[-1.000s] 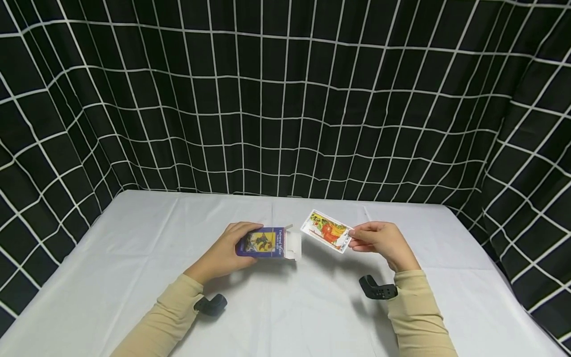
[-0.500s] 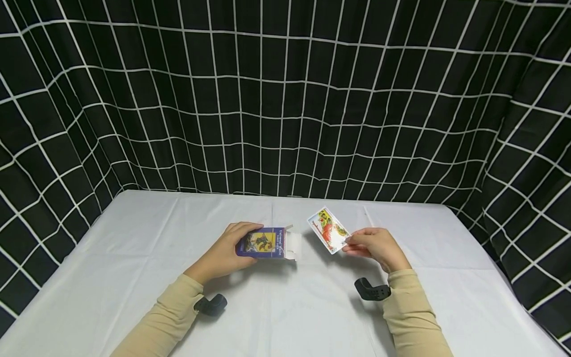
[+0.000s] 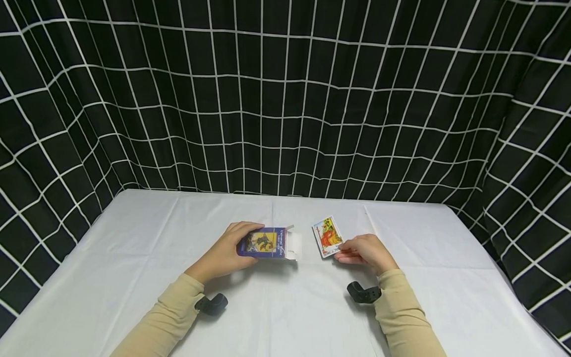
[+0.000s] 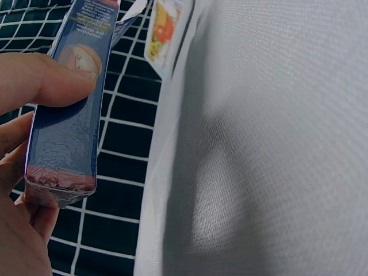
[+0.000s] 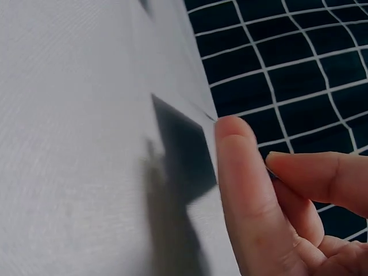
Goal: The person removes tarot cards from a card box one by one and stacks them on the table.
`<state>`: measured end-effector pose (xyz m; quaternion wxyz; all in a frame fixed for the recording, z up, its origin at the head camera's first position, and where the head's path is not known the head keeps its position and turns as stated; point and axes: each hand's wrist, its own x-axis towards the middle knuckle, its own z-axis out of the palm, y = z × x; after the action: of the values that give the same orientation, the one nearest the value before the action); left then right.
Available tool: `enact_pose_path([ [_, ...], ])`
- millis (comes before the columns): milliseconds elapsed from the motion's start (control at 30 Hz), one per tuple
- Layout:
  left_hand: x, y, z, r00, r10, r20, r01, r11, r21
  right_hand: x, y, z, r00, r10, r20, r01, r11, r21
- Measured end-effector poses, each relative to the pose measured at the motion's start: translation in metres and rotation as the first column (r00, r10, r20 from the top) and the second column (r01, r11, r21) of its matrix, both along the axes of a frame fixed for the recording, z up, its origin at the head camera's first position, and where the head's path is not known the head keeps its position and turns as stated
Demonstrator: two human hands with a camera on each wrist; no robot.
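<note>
On the left of the head view, my left hand [image 3: 225,253] grips a blue tarot card box [image 3: 261,242], its thumb on one narrow side. The box's white flap [image 3: 294,245] stands open, facing right; whether cards lie inside cannot be seen. My right hand [image 3: 367,253] pinches a tarot card [image 3: 327,236] by its lower right corner, to the right of the flap. Its picture side, in red and yellow, faces up. In the left wrist view the card [image 4: 164,31] shows at the top. The right wrist view shows the pinching fingers [image 5: 241,178], with the card nearly edge-on.
A white cloth [image 3: 285,307] covers the table. Behind and beside it hangs a black curtain [image 3: 276,99] with a white grid. Dark wrist-worn devices [image 3: 211,304] sit under both sleeves.
My right hand has moved left and slightly toward me, and the card in it has turned more upright in the head view. My left hand and the box have stayed in place.
</note>
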<state>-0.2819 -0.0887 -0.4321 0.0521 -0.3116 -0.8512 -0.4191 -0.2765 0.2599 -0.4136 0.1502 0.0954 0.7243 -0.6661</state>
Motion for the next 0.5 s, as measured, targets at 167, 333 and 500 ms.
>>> enact_pose_path([
  [167, 0.0002, 0.0005, 0.0008, 1.000, -0.001, 0.010, 0.001, 1.000, 0.001, 0.0000, -0.0010, -0.0044, 1.000, -0.008, 0.021, 0.007, 1.000, 0.031],
  [333, 0.0008, 0.0004, 0.0014, 1.000, -0.005, 0.010, 0.005, 1.000, 0.004, 0.0024, -0.0012, -0.0069, 0.999, 0.001, 0.048, -0.004, 0.998, 0.067],
  [500, 0.0016, -0.0001, 0.0010, 1.000, -0.003, 0.011, 0.003, 1.000, -0.002, 0.0045, -0.0011, -0.0080, 0.996, 0.022, 0.082, -0.033, 0.990, 0.140],
])
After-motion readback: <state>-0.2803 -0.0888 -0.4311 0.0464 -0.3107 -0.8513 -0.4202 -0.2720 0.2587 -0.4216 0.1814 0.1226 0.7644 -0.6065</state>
